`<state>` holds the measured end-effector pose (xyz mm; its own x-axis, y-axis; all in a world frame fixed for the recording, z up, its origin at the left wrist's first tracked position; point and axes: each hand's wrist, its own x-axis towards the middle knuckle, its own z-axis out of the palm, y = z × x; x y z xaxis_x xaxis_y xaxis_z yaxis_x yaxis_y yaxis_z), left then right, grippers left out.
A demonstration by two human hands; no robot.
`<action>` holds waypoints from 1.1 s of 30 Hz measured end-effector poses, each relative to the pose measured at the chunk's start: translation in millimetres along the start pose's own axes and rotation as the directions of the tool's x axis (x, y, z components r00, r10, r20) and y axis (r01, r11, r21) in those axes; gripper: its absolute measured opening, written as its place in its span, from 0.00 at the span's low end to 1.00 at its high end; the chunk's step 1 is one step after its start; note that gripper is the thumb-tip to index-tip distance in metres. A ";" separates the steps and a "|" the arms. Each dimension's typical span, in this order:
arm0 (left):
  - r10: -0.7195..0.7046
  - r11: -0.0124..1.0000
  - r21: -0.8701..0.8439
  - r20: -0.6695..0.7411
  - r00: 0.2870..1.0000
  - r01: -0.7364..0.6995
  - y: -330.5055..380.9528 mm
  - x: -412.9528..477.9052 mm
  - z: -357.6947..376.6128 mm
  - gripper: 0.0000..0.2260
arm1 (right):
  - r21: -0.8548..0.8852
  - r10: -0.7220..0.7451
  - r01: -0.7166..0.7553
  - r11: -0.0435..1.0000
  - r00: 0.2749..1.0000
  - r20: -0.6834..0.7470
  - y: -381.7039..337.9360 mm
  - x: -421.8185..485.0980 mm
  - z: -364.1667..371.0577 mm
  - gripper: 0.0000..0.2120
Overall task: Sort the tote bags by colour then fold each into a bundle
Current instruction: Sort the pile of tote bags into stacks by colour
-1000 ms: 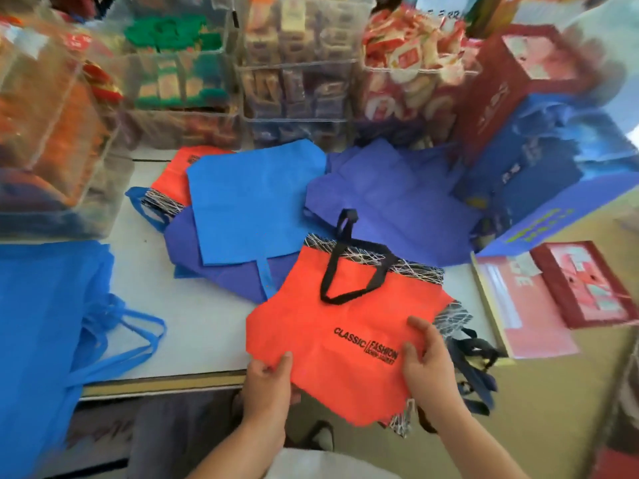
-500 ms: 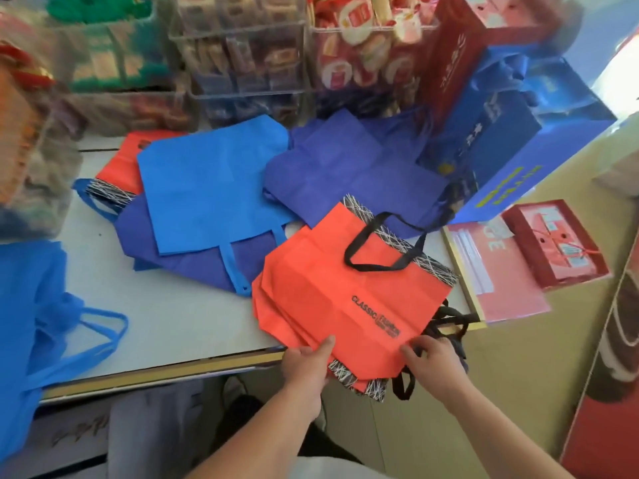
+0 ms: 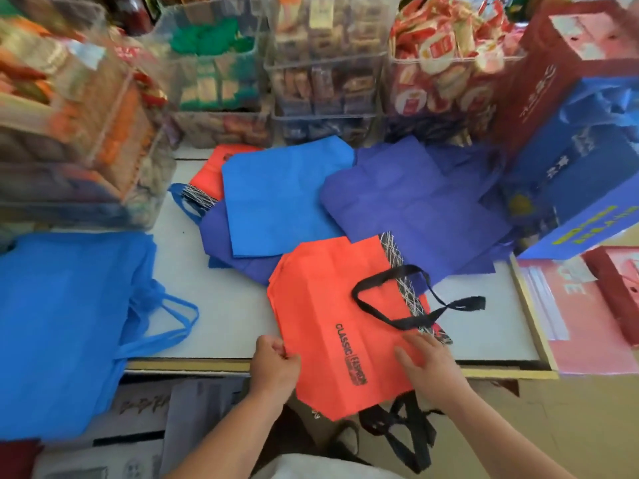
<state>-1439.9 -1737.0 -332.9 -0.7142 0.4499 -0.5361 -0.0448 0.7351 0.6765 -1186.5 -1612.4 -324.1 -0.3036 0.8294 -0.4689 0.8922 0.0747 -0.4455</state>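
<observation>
Head view: orange bag has rotated; left hand pinches its edge, right hand presses flat.

orange tote bag turned, patterned top band now facing right | left hand moved to pinch its left edge | right hand now flat on it

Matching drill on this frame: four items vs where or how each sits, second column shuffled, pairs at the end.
Items
1. orange tote with the black handle
2. light blue tote, mid-table
3. big blue tote, far left
4. left hand

Place or state
A. hangs past the table's near edge
B. lies on a purple tote
C. grips the edge of orange fabric
D. under the right hand, sticking out over the near edge

Pairs: 1-D, 2-B, 3-A, 4-C
</observation>
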 end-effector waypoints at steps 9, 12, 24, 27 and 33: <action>0.223 0.960 0.169 0.012 0.975 -0.222 38.2 94.0 -75.1 0.14 | -0.176 -0.140 0.099 0.979 0.961 -0.239 -71.5 41.6 9.1 0.17; 0.334 0.930 0.171 -0.028 0.942 -0.325 72.7 139.6 -98.3 0.13 | -0.174 -0.128 0.074 0.982 0.938 -0.324 -117.9 62.0 -7.4 0.19; 0.197 0.978 0.061 0.067 0.978 -0.201 133.6 250.4 -91.2 0.12 | -0.164 -0.250 0.228 0.960 0.960 -0.124 -175.3 179.4 -30.8 0.29; 0.222 0.970 0.069 0.144 0.964 -0.234 146.3 247.6 -84.0 0.15 | -0.142 -0.271 0.278 0.950 0.960 0.066 -184.1 216.3 -33.7 0.31; 0.357 0.932 0.065 0.008 0.934 -0.357 150.5 227.4 -91.8 0.14 | -0.477 -0.296 0.403 0.781 0.911 0.286 -173.9 252.6 -31.4 0.39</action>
<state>-1673.2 -1570.7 -306.6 -0.6776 0.6868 -0.2630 0.2587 0.5573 0.7890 -1407.9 -1398.5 -341.2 -0.6362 0.5754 -0.5140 0.7340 0.6567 -0.1733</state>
